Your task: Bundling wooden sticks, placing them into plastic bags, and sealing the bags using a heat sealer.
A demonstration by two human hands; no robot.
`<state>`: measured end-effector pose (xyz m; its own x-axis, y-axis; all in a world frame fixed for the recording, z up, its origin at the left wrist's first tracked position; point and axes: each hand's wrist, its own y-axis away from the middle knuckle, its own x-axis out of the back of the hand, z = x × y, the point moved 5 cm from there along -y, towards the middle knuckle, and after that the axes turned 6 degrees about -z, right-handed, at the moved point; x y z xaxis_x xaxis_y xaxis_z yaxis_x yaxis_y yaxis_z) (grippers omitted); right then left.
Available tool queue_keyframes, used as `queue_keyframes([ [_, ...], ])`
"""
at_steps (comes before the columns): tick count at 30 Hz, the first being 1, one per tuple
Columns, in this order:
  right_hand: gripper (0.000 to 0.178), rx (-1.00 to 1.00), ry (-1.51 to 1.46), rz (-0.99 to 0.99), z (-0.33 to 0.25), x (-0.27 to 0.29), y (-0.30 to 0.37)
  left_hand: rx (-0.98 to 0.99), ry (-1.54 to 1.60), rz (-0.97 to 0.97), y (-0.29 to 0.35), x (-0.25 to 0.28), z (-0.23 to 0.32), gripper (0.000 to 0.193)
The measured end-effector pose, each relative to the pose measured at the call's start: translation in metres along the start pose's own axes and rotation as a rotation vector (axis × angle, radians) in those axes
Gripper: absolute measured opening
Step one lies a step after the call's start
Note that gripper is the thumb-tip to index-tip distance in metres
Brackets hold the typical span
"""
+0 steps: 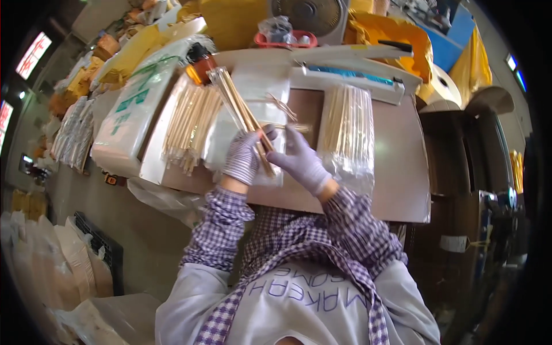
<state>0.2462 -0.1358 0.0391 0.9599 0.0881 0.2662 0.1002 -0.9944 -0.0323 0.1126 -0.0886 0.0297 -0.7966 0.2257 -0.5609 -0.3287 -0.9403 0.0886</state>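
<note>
My left hand (244, 154), in a striped glove, is closed around a slanting bundle of thin wooden sticks (237, 103). The bundle's lower end sticks out below my fingers. Close on its right is my right hand (303, 163), in a pale glove, with thumb and fingers apart. That thumb reaches to the lower part of the bundle. A blurred light stick (300, 128) lies crosswise by the right fingertips; whether they touch it I cannot tell. Beyond the hands, a few loose sticks (280, 106) rest on clear plastic sheets (261, 80).
Bundled sticks (192, 123) lie left on the table (402, 172), and a plastic-wrapped pack of sticks (348, 126) lies right. A large stack of clear bags (135, 109) stands far left. At the back are a dark-capped amber bottle (201, 62), a long white sealer (351, 77) and a red basket (286, 39).
</note>
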Motion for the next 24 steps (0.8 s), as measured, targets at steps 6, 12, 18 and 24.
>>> queue_keyframes([
  [6, 0.046, -0.264, -0.3, -0.073, 0.051, -0.014, 0.032, -0.31, -0.768, -0.114, 0.029, -0.036, -0.053, 0.027],
  [12, 0.025, -0.344, -0.425, 0.216, 0.046, 0.071, 0.095, -0.591, -1.805, 0.003, -0.044, -0.051, -0.008, 0.034],
  [18, 0.021, -0.267, -0.396, 0.381, 0.043, 0.121, 0.126, -0.301, -2.105, -0.246, -0.092, -0.036, -0.037, 0.016],
  [24, 0.036, -0.319, -0.726, 0.13, 0.037, 0.11, 0.131, -0.873, -1.605, -0.965, 0.032, -0.154, -0.056, 0.011],
])
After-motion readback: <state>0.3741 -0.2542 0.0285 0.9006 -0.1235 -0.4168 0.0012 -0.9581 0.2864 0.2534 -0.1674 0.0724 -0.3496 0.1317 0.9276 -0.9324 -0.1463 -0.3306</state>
